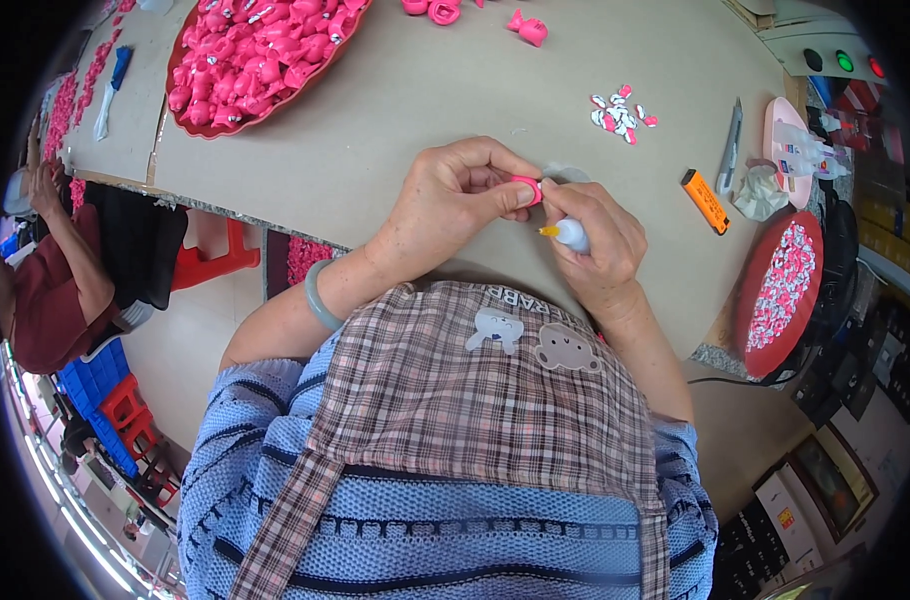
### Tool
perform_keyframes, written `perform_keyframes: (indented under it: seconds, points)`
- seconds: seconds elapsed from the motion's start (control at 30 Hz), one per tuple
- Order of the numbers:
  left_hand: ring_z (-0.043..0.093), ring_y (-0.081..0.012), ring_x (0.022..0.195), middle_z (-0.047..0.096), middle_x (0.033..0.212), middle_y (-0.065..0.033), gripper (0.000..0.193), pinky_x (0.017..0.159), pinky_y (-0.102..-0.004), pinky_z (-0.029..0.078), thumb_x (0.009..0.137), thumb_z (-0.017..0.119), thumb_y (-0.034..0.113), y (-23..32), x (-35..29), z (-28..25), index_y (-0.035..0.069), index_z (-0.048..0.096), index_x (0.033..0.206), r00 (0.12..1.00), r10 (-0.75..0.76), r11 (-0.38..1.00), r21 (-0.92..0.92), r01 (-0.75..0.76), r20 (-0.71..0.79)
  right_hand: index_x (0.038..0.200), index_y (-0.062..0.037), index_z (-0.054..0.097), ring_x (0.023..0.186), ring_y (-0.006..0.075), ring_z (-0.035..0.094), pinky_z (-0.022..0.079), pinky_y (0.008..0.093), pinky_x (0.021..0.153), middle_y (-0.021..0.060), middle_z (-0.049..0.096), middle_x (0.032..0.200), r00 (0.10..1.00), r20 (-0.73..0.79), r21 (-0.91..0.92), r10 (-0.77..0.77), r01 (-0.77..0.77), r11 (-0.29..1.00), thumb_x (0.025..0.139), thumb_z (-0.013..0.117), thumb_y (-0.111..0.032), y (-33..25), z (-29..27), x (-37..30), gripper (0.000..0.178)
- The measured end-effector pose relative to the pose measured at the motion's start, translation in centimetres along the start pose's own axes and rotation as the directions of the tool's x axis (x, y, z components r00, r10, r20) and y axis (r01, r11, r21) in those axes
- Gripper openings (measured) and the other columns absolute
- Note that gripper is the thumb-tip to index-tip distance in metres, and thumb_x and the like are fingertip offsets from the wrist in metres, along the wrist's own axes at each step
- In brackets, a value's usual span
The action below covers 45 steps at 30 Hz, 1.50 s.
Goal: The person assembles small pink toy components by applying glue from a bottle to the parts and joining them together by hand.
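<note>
Above the near edge of the table, my left hand (455, 195) pinches a small bright pink plastic piece (532, 188) between thumb and fingers. Against its right side rest the fingertips of my right hand (610, 235). Tucked in that same hand is a small white squeeze bottle (574, 236), its yellow tip pointing left. Whether the right fingertips also pinch a tiny part is hidden. Beyond my hands lies a loose cluster of small pink-and-white pieces (615, 115).
Far left stands a red scalloped tray (200, 131) heaped with pink parts; more pink parts (531, 30) lie beyond. Rightward are a box cutter (732, 145), an orange box (705, 202), crumpled tissue (761, 193), small bottles (805, 150) and a red plate (751, 325) of small pieces. A co-worker (60, 270) sits left.
</note>
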State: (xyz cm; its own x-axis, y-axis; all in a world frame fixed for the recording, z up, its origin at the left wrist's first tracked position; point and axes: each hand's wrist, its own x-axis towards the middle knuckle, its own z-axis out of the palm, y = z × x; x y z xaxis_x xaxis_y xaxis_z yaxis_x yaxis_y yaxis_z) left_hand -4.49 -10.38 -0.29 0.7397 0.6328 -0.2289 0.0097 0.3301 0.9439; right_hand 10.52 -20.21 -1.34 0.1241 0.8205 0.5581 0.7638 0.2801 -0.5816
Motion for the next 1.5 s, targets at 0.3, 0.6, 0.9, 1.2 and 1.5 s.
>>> perform_keyframes:
  seconds: [0.3, 0.6, 0.9, 1.2, 1.5]
  points:
    - [0.063, -0.0124, 0.078, 0.065, 0.094, -0.0103, 0.024, 0.07, -0.0222, 0.053, 0.09, 0.061, 0.011, 0.6, -0.1, -1.8, -0.003, 0.061, 0.109, 0.962, -0.13, 0.885, -0.41, 0.221, 0.239, 0.093, 0.0002, 0.065, 0.06, 0.0096, 0.06, 0.047, 0.0219, 0.052, 0.0072, 0.066, 0.074, 0.893, -0.07, 0.369, 0.445, -0.391, 0.843, 0.08, 0.064, 0.003, -0.5, -1.3, 0.4, 0.013]
    - [0.057, -0.0172, 0.083, 0.058, 0.107, -0.0162, 0.029, 0.072, -0.0234, 0.051, 0.091, 0.057, 0.012, -0.3, -0.3, -1.7, -0.003, 0.055, 0.116, 0.92, -0.048, 0.606, -0.721, 0.336, 0.388, 0.091, 0.001, 0.065, 0.055, 0.0055, 0.055, 0.044, 0.0195, 0.05, 0.0046, 0.067, 0.073, 0.779, -0.036, 0.444, 0.625, -0.548, 0.709, 0.085, 0.062, -0.001, -0.2, -1.2, 0.8, 0.007]
    - [0.046, -0.0122, 0.072, 0.055, 0.102, -0.0134, 0.032, 0.063, -0.0197, 0.042, 0.095, 0.053, 0.024, 0.1, -0.5, -1.4, -0.002, 0.053, 0.112, 0.93, -0.068, 0.587, -0.739, 0.33, 0.361, 0.089, 0.0007, 0.066, 0.056, 0.0051, 0.056, 0.044, 0.0199, 0.05, 0.0035, 0.066, 0.071, 0.809, -0.008, 0.394, 0.588, -0.538, 0.745, 0.084, 0.063, 0.0, -0.3, -0.9, 0.9, 0.006]
    - [0.043, -0.0099, 0.07, 0.052, 0.093, -0.0095, 0.025, 0.062, -0.0198, 0.039, 0.094, 0.055, 0.026, -0.1, 0.1, -1.8, 0.001, 0.056, 0.102, 0.925, -0.033, 0.652, -0.693, 0.308, 0.38, 0.089, 0.0014, 0.066, 0.066, 0.0083, 0.062, 0.049, 0.0217, 0.059, 0.0049, 0.067, 0.073, 0.843, 0.014, 0.321, 0.538, -0.513, 0.796, 0.083, 0.064, 0.0, -0.2, -0.7, 1.3, 0.007]
    - [0.047, -0.0099, 0.073, 0.056, 0.09, -0.0076, 0.024, 0.068, -0.0205, 0.042, 0.09, 0.062, 0.024, 0.0, -0.1, -1.8, 0.001, 0.059, 0.097, 0.953, -0.055, 0.723, -0.646, 0.243, 0.298, 0.089, 0.0025, 0.065, 0.068, 0.0094, 0.062, 0.048, 0.0219, 0.062, 0.0059, 0.066, 0.073, 0.833, 0.023, 0.304, 0.553, -0.533, 0.789, 0.081, 0.064, 0.003, -0.4, -0.5, 0.9, 0.008]
